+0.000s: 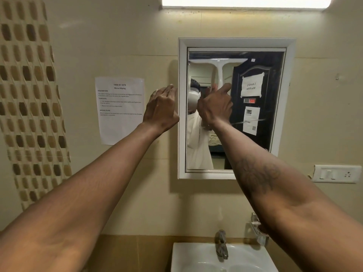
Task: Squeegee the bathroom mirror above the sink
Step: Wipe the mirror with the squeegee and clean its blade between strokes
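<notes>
I stand facing the mirror (253, 107), which hangs in its white frame right of centre in the frame, above the sink (198, 256) at the bottom edge. My right hand (215, 107) is raised in front of the glass, its grip closed around the handle of the white squeegee (220, 68). The handle rises from my fist, and the blade runs level across the upper left of the glass, just under the top of the frame. The blade looks pressed to the glass, though I cannot tell for sure that it touches.

My left hand (162, 108) is up at the left side of the mirror frame, knuckles toward me, fingers curled over the frame's edge. Its grip is closed on that edge.

To the left of the mirror, a printed sheet (120, 109) is stuck to the beige wall. A band of brown patterned tiles (29, 95) runs down the far left of the frame. A lit tube light (245, 2) sits at the top, and a switch plate (336, 173) is on the wall at right. The tap (222, 244) stands at the back of the sink, below my right forearm
</notes>
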### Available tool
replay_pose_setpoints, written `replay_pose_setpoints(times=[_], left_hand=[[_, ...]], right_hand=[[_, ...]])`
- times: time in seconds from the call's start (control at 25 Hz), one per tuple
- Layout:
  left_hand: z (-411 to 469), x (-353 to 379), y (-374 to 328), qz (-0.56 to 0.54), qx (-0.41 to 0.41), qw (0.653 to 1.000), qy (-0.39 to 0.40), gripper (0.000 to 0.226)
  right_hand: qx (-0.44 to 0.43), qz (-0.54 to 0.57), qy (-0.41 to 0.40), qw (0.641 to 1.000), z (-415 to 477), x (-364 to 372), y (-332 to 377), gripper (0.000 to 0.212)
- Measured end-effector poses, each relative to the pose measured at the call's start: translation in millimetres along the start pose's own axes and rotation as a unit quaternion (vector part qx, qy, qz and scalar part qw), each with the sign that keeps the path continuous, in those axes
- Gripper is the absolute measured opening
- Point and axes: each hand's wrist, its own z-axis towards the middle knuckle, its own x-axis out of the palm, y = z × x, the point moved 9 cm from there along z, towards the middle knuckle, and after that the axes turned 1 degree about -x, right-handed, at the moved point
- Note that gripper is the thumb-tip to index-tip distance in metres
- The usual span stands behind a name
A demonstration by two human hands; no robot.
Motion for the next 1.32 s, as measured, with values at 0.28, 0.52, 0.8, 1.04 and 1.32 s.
replay_pose_setpoints(times=[0.28,0.52,0.8,1.04,1.32], left_hand=[[-14.0,13.1,-1.0,-0.009,0.017,1.0,0.016,0.069],[-25.3,10.7,-2.0,-0.018,0.016,1.0,0.018,0.071],[-40.7,16.6,-6.6,-0.02,0.019,0.999,0.036,0.072],[-54.8,22.0,-10.3,-0.018,0.018,0.998,0.057,0.073],[-50.3,8.9,-31.1,-0.024,0.033,0.999,0.03,0.068]], right_hand=[[0.006,-0.015,0.027,1.0,-47.5,11.3,-40.7,0.031],[0.026,-0.046,0.059,0.997,-97.4,8.8,-75.9,0.031],[0.04,-0.072,0.088,0.993,-151.5,3.2,-111.5,0.026],[0.055,-0.092,0.132,0.985,-208.9,2.6,-147.0,0.025],[0.044,-0.051,0.101,0.993,-194.1,-14.8,-133.5,0.024]])
